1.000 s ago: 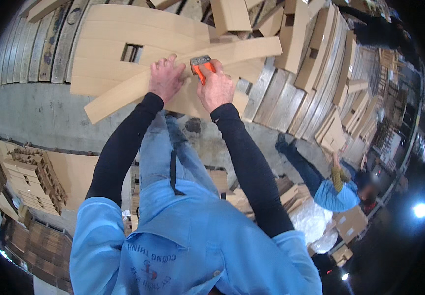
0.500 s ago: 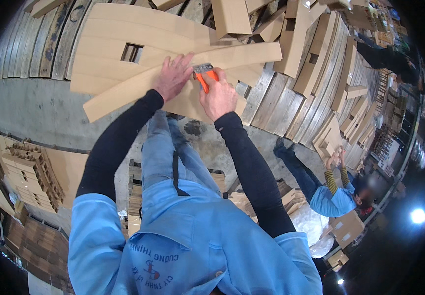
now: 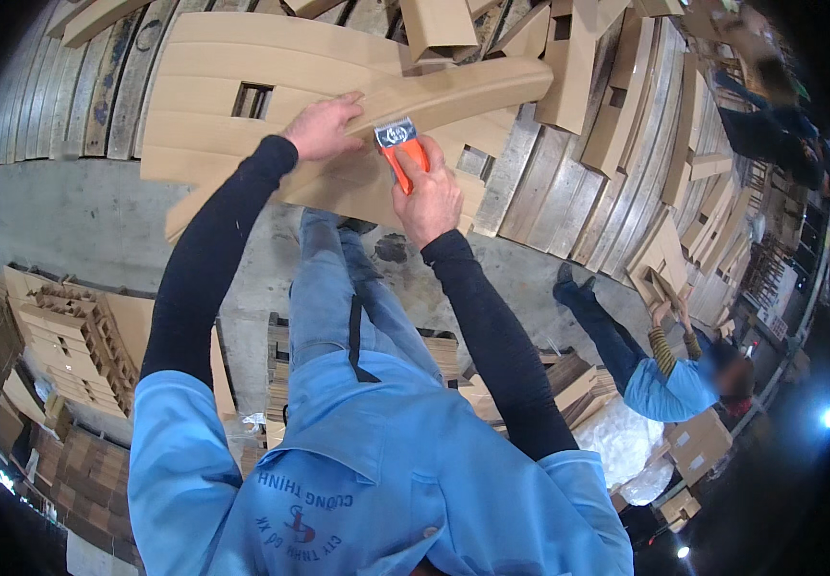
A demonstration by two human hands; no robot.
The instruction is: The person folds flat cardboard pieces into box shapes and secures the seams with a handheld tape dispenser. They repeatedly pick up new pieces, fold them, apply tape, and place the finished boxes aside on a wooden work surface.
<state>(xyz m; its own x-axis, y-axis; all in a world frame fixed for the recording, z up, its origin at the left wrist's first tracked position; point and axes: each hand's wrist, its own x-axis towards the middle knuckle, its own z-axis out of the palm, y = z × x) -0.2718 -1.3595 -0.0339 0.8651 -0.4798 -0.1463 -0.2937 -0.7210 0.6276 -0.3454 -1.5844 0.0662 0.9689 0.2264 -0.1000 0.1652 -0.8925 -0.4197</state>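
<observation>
A large flat cardboard sheet (image 3: 204, 77) with cut-out slots lies in front of me on wooden slats. Across it runs a long narrow cardboard strip (image 3: 472, 92), slanting from lower left to upper right, its right part raised like a folded edge. My left hand (image 3: 324, 130) rests on the strip with fingers stretched out. Just to its right, my right hand (image 3: 427, 200) grips an orange-handled tool (image 3: 405, 165) with a wide, toothed metal head. The tool's head is close to the strip's near side; whether it touches cannot be made out.
Several folded cardboard pieces (image 3: 437, 27) lie on the slatted wooden surface (image 3: 540, 178) beyond and to the right. Stacked cardboard parts (image 3: 67, 336) stand on the floor at left. A co-worker (image 3: 664, 379) handles cardboard at right, near a white plastic-wrapped bundle (image 3: 623, 439).
My left hand has shifted slightly left and its fingers have drawn together. The strip's right part now stands raised. The tool is tilted more upright, still in my right hand.
</observation>
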